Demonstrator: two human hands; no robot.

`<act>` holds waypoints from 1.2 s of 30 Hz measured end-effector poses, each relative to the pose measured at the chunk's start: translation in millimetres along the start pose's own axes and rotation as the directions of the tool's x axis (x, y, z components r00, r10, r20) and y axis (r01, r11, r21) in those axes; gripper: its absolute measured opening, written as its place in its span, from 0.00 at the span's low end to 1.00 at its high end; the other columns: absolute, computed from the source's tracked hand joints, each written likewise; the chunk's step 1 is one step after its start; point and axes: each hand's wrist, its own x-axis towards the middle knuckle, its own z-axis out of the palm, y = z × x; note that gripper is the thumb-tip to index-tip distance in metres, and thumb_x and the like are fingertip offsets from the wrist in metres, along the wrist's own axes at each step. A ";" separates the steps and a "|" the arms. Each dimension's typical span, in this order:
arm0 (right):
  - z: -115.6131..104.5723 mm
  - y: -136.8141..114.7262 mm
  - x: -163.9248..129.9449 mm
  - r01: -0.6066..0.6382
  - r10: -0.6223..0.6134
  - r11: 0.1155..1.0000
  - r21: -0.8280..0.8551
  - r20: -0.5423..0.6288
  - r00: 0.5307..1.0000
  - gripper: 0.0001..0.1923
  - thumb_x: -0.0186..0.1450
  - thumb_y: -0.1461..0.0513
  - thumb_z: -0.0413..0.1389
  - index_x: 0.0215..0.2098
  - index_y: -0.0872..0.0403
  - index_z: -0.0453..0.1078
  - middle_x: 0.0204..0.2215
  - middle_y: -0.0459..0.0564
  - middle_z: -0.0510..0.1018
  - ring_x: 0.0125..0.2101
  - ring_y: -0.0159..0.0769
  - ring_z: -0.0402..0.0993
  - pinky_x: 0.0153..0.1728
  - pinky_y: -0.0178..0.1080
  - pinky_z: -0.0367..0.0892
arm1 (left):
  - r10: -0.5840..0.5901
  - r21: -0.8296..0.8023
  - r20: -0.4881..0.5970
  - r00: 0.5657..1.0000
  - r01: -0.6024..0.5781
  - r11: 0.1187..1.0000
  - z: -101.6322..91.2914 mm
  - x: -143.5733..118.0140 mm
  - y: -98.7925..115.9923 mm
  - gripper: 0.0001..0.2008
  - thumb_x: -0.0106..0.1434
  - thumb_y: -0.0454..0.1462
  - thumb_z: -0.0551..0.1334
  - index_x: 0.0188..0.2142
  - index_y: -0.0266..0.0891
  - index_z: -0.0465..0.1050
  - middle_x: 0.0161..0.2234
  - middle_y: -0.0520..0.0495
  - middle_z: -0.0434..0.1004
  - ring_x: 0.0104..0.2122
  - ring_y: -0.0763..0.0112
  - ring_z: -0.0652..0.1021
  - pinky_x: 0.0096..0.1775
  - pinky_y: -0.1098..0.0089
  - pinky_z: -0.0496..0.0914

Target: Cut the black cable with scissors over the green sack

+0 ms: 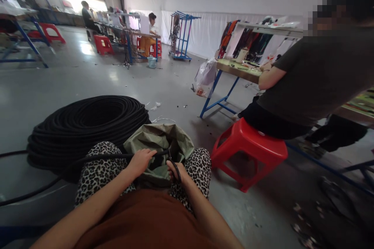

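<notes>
My left hand (142, 161) is closed round a black cable (105, 156), which runs in from the left across my knee. Its end sticks out past my fingers to the right. In my right hand (177, 172) is a pair of scissors (174, 166) with black handles, and the blades meet the cable near its end. Whether they have cut through I cannot tell. Below both hands, between my knees, stands an open grey-green sack (140, 137) with its rim folded out. Its inside is dark, and the contents are hard to make out.
A large coil of black cable (58, 128) lies on the floor at front left. To the right a person (318, 70) sits on a red stool (248, 144) at a worktable (239, 71). A plastic bag (205, 76) hangs from the table's end. Further worktables and people are at the back.
</notes>
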 end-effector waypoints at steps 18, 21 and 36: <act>2.4 2.4 3.4 0.045 -0.063 0.984 -0.170 -0.104 0.993 0.27 0.74 0.50 0.61 0.20 0.53 0.65 0.12 0.42 0.64 0.12 0.29 0.61 0.13 0.32 0.59 | -0.036 -0.018 0.055 0.998 0.037 0.999 5.1 5.4 4.7 0.23 0.73 0.29 0.55 0.64 0.42 0.75 0.53 0.39 0.84 0.53 0.59 0.82 0.55 0.61 0.73; 3.3 2.9 5.6 0.025 -0.048 0.983 -0.182 -0.122 0.991 0.27 0.74 0.51 0.61 0.20 0.53 0.65 0.11 0.42 0.64 0.11 0.29 0.60 0.12 0.31 0.57 | -0.049 -0.022 0.077 0.996 0.051 0.998 3.2 5.7 7.2 0.23 0.73 0.29 0.55 0.64 0.41 0.75 0.52 0.38 0.84 0.53 0.57 0.83 0.55 0.61 0.73; 1.2 5.3 7.1 -0.008 -0.009 0.978 -0.209 -0.078 0.997 0.26 0.75 0.53 0.59 0.20 0.52 0.65 0.10 0.41 0.61 0.10 0.29 0.58 0.11 0.32 0.54 | -0.097 -0.027 0.128 0.987 0.101 0.994 -1.2 4.7 10.4 0.23 0.73 0.29 0.55 0.63 0.42 0.76 0.52 0.39 0.85 0.52 0.60 0.83 0.55 0.63 0.72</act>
